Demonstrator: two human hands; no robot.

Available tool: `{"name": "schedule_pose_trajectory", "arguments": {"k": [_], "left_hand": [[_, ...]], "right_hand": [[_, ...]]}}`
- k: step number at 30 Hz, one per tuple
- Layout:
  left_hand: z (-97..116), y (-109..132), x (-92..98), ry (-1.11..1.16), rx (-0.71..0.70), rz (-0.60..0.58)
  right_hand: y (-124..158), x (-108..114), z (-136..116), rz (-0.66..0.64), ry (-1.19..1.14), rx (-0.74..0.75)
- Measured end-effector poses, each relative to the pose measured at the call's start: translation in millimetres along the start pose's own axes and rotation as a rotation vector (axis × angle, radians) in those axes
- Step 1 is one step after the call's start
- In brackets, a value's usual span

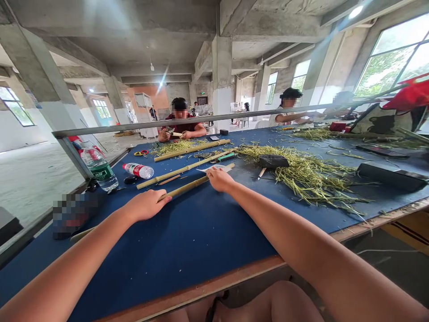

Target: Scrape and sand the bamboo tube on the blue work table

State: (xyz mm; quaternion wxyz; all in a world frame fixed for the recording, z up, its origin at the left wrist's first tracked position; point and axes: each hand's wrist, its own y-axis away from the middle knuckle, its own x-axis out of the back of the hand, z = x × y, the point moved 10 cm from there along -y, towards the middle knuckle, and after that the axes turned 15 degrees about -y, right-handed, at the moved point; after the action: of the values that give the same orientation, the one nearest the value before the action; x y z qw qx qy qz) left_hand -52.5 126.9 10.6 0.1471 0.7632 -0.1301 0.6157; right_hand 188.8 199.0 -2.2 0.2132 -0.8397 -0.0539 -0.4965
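Observation:
My left hand [145, 205] is closed around a bamboo pole [188, 185] that slants across the table in front of me. Farther up the same pole, my right hand [220, 180] is closed on a thin, pale, flat piece [217, 167], pressed against the bamboo. Whether that piece is paper-like or stiff I cannot make out. The pole's tip shows just past the right hand, and its near part runs behind my left forearm. Just beyond lies a second, longer bamboo pole [181, 170], with a short brown stick [169, 180] alongside.
Heaped bamboo shavings [311, 179] lie at right around a black block [273, 161] and a small knife [262, 173]. Two bottles, one upright [102, 172], one lying [138, 170], are at left. A metal bar [201, 119] crosses above the table [201, 237]. Co-workers sit opposite.

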Motion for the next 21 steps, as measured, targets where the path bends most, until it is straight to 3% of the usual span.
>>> {"name": "schedule_pose_trajectory", "arguments": {"k": [4, 7, 9, 16, 18, 21], "left_hand": [[-1.7, -0.6, 0.5, -0.006, 0.012, 0.010], [-1.1, -0.6, -0.7, -0.006, 0.005, -0.006], [0.0, -0.2, -0.9, -0.006, -0.005, -0.011], [2.8, 1.4, -0.1, -0.024, -0.003, -0.026], [3.1, 1.4, -1.4, -0.037, 0.002, -0.039], [2.6, 0.8, -2.6, -0.047, 0.008, -0.044]], "right_hand": [[9.5, -20.0, -55.8, -0.048, -0.095, 0.178], [12.4, -23.0, -71.0, -0.075, -0.134, 0.227], [10.1, -19.3, -61.8, -0.082, -0.106, 0.202], [0.8, 10.6, 7.3, -0.028, 0.055, -0.045], [1.3, 12.6, 10.9, -0.011, 0.033, -0.079], [2.8, 5.7, -3.7, -0.003, -0.009, -0.038]]}}
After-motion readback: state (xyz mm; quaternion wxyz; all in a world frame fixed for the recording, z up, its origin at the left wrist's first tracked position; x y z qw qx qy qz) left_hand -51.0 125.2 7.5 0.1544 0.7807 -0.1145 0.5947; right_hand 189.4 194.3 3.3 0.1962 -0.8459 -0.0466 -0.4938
